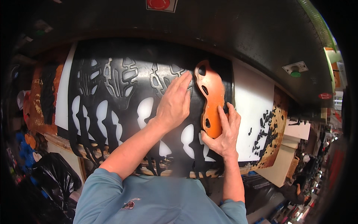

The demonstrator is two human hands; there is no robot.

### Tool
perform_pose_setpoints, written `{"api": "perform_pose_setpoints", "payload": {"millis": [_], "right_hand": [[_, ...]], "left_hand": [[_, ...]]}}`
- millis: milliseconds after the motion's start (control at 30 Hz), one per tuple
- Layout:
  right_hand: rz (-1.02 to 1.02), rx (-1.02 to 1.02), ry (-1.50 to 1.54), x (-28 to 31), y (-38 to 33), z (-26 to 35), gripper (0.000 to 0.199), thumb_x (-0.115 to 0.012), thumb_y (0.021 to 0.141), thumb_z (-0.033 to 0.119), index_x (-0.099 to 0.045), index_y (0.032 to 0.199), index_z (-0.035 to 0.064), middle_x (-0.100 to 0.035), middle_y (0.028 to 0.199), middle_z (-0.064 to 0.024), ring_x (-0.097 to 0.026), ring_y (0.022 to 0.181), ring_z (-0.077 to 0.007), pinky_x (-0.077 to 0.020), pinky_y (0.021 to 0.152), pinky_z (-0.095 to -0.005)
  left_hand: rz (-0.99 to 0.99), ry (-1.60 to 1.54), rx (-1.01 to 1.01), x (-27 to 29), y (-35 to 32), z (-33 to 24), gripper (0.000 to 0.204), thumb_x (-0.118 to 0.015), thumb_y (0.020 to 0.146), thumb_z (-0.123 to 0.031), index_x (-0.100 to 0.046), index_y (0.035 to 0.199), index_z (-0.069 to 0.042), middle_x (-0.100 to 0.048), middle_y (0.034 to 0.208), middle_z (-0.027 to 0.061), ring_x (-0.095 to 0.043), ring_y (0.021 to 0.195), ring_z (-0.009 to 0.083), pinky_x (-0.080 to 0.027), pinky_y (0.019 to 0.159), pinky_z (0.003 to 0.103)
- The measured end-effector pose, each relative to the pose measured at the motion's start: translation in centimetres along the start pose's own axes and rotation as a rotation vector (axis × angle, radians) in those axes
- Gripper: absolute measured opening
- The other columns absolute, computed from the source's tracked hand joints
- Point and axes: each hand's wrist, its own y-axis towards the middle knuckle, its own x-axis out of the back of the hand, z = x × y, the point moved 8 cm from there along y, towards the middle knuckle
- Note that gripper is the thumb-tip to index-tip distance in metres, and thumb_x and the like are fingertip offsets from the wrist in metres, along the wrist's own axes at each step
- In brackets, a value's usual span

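Note:
A wavy orange cutting die [213,99] with several dark-edged holes lies on the right part of a black sheet [128,106]. My right hand [225,133] grips its near end, thumb on the left edge and fingers over the right. Just left of the die, my left hand [174,100] rests flat on the sheet with its fingers stretched out and close together. Cut outlines mark the sheet's far part. Curved openings along its near part show the white board [255,102] underneath, and thin black strips hang over the front edge.
A dark machine beam [238,31] spans the far side, with a red button [159,3] and a green button [295,74]. Small black scraps [263,128] lie at the board's right. A black plastic bag [56,183] stands at lower left.

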Motion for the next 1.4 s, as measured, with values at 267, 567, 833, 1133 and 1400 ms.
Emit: {"api": "perform_pose_setpoints", "payload": {"millis": [267, 567, 833, 1133, 1400], "right_hand": [[0.016, 0.02, 0.0, 0.1, -2.1, 0.5, 0.096, -0.088, 0.06, 0.026, -0.059, 0.148, 0.0001, -0.043, 0.157, -0.0328, -0.048, 0.134, -0.0517, -0.0456, 0.112, -0.0601], [0.156, -0.049, -0.011, 0.2, -9.0, 2.5, 0.095, -0.091, 0.067, 0.042, -0.059, 0.145, -0.0018, -0.043, 0.155, -0.0402, -0.049, 0.131, -0.0568, -0.0464, 0.105, -0.0647], [0.226, -0.038, -0.007, 0.1, -10.8, 2.6, 0.099, -0.091, 0.066, 0.043, -0.055, 0.149, 0.0027, -0.042, 0.152, -0.0419, -0.049, 0.131, -0.0563, -0.0455, 0.104, -0.066], [0.19, -0.002, -0.036, 0.1, -11.1, 2.4, 0.101, -0.091, 0.065, 0.041, -0.054, 0.151, 0.0031, -0.042, 0.153, -0.0422, -0.049, 0.131, -0.0552, -0.0475, 0.099, -0.0625], [0.162, 0.004, -0.015, 0.0, -11.2, 2.3, 0.1, -0.091, 0.064, 0.038, -0.057, 0.15, 0.0012, -0.042, 0.155, -0.0405, -0.051, 0.129, -0.0538, -0.0493, 0.097, -0.0578]], "left_hand": [[0.194, 0.122, -0.039, -0.3, -2.2, -1.8, 0.068, -0.069, 0.095, 0.002, -0.043, 0.157, 0.006, -0.052, 0.157, 0.0311, -0.055, 0.143, 0.0476, -0.04, 0.125, 0.056], [0.426, 0.089, 0.072, 0.9, -8.4, -5.2, 0.075, -0.08, 0.088, -0.007, -0.046, 0.151, 0.012, -0.044, 0.158, 0.0412, -0.05, 0.144, 0.0566, -0.041, 0.12, 0.061], [0.425, 0.006, 0.087, 2.1, -8.9, -5.6, 0.05, -0.071, 0.092, -0.007, -0.059, 0.135, 0.013, -0.051, 0.15, 0.0366, -0.058, 0.129, 0.0527, -0.051, 0.109, 0.053], [0.467, -0.027, 0.053, 2.2, -9.8, -5.4, 0.058, -0.071, 0.094, -0.011, -0.056, 0.144, 0.014, -0.045, 0.158, 0.0372, -0.051, 0.141, 0.0538, -0.045, 0.116, 0.056], [0.455, -0.02, 0.067, 1.9, -10.5, -5.2, 0.057, -0.067, 0.102, -0.015, -0.052, 0.149, 0.013, -0.037, 0.165, 0.0362, -0.042, 0.152, 0.0515, -0.038, 0.125, 0.058]]}}
